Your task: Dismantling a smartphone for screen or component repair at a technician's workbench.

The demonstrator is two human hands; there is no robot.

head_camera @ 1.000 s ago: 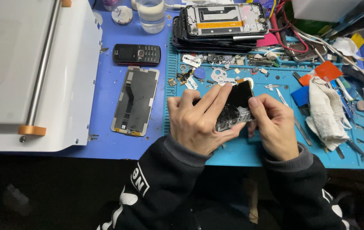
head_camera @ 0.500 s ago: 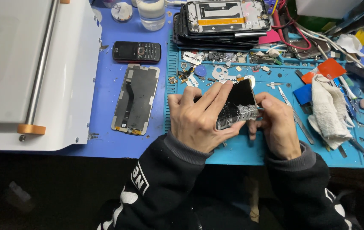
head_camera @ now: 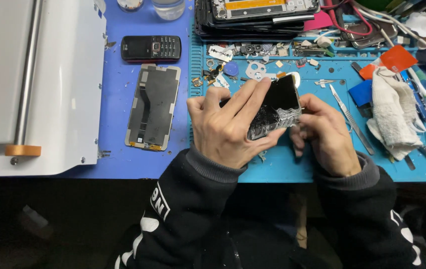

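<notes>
Head camera view looking down at a black rectangular phone screen panel with badly shattered glass [head_camera: 275, 107], held tilted just above a light blue silicone repair mat [head_camera: 282, 167]. Its upper part looks smooth and dark, while the lower right part is a pale web of cracked glass, so by the look of it the broken glass is only partly off and much of the panel remains to be dealt with. Left hand [head_camera: 228, 124] wraps around the panel from the left, fingers spread over its face. Right hand [head_camera: 325, 132] is curled narrow, pinching at the cracked lower right edge. Small glass crumbs lie on the mat under the hands. Nearby on the right are slim metal tweezers [head_camera: 350, 119] and a crumpled white cloth [head_camera: 392, 112]. Farther left, on a darker blue mat [head_camera: 113, 112], a separate dark flat phone panel [head_camera: 154, 107] lies face up below a small black keypad phone [head_camera: 151, 48].
</notes>
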